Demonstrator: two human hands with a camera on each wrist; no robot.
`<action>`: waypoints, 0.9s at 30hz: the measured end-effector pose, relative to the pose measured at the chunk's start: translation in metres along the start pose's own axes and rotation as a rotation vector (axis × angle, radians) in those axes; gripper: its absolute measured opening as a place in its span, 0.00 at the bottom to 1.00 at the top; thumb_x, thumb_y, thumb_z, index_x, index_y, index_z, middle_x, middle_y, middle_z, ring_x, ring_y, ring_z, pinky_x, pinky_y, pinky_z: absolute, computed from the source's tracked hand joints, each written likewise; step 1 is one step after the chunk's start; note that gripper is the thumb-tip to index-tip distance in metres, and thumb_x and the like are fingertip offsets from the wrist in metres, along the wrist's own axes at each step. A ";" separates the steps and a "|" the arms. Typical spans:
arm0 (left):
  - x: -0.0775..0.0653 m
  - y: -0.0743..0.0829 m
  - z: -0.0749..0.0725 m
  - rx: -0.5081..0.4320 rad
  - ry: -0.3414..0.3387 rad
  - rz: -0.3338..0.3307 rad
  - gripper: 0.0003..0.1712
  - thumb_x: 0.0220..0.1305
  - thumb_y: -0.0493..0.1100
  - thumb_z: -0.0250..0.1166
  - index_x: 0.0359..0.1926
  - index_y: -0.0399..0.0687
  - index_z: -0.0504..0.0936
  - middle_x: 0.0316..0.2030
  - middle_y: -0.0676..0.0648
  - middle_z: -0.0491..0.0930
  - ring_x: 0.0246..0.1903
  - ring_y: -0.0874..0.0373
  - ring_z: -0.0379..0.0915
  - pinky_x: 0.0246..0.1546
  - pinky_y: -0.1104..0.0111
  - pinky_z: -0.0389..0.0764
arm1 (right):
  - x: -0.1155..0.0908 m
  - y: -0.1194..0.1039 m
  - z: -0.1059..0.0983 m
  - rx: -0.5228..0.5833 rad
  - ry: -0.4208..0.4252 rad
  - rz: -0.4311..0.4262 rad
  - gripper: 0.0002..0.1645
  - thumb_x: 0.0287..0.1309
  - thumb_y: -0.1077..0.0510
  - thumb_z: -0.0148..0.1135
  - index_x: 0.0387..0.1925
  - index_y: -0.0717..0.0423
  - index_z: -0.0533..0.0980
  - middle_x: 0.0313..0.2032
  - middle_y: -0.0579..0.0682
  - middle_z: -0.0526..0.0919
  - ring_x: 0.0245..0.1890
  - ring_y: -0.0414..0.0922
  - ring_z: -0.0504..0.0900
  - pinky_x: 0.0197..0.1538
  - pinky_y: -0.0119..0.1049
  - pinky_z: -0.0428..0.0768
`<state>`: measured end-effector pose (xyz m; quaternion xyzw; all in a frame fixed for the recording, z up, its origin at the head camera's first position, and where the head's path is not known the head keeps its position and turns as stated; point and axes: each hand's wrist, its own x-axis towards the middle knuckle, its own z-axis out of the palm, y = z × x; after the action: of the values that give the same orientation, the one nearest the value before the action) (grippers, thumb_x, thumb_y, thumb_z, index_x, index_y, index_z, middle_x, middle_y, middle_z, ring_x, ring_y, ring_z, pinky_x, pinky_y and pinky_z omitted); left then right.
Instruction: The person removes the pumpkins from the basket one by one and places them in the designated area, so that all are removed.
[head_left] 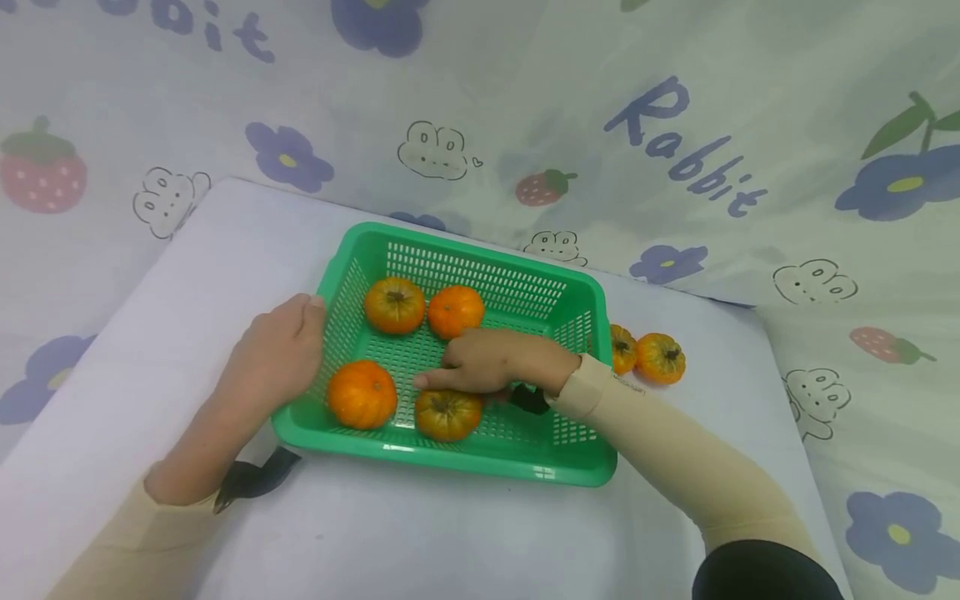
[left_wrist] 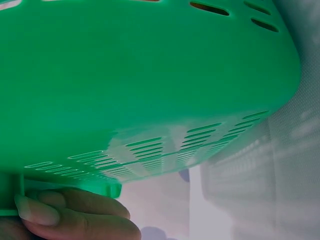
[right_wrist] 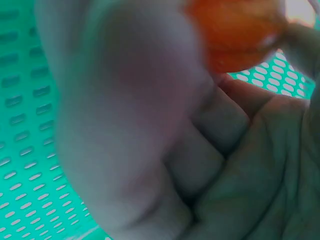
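A green plastic basket (head_left: 450,461) with slotted walls holds several small pumpkins. My left hand (head_left: 281,354) grips its left rim; in the left wrist view the fingers (left_wrist: 85,212) curl under that edge. My right hand (head_left: 487,362) reaches inside and holds the greenish-orange pumpkin (head_left: 447,417) at the front middle, thumb side along its top. In the right wrist view the other fingers (right_wrist: 200,165) are bent, with an orange pumpkin surface (right_wrist: 240,35) beyond them. An orange pumpkin (head_left: 362,395) lies front left, a brownish one (head_left: 394,306) and an orange one (head_left: 455,312) behind.
Outside the basket's right wall, two more pumpkins sit on the white table (head_left: 450,533): one partly hidden (head_left: 622,348), the other in full view (head_left: 660,358). A patterned cloth (head_left: 465,83) hangs behind the table.
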<state>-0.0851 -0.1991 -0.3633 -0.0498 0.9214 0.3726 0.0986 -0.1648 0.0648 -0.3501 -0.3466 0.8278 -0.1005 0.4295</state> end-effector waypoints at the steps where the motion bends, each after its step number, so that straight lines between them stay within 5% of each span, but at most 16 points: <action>1: 0.000 0.000 0.000 -0.001 0.000 0.001 0.32 0.83 0.60 0.26 0.46 0.42 0.68 0.27 0.41 0.69 0.24 0.48 0.70 0.22 0.60 0.75 | -0.002 0.002 -0.001 0.023 -0.014 -0.007 0.34 0.76 0.30 0.50 0.27 0.50 0.81 0.17 0.47 0.78 0.13 0.47 0.80 0.25 0.41 0.81; 13: 0.000 -0.001 0.001 0.002 0.006 0.004 0.32 0.83 0.61 0.26 0.45 0.42 0.68 0.26 0.42 0.67 0.24 0.47 0.68 0.22 0.60 0.73 | -0.010 0.012 -0.002 0.114 -0.035 -0.058 0.32 0.77 0.34 0.53 0.25 0.51 0.81 0.14 0.44 0.73 0.22 0.61 0.86 0.30 0.44 0.84; 22: 0.000 0.000 0.001 0.012 0.012 -0.004 0.32 0.83 0.61 0.26 0.44 0.43 0.68 0.27 0.41 0.67 0.25 0.47 0.68 0.23 0.60 0.72 | -0.016 0.020 0.001 0.136 -0.017 -0.094 0.23 0.78 0.36 0.53 0.42 0.48 0.83 0.24 0.47 0.83 0.18 0.51 0.85 0.30 0.42 0.85; 27: 0.001 -0.001 0.001 0.014 0.010 -0.007 0.32 0.83 0.61 0.26 0.45 0.43 0.68 0.27 0.41 0.67 0.25 0.47 0.68 0.23 0.60 0.72 | -0.020 0.023 0.001 0.135 0.007 -0.123 0.23 0.79 0.38 0.53 0.38 0.48 0.83 0.24 0.47 0.84 0.23 0.55 0.87 0.33 0.40 0.84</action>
<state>-0.0856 -0.1993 -0.3653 -0.0543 0.9242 0.3657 0.0955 -0.1677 0.0952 -0.3485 -0.3666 0.7979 -0.1836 0.4419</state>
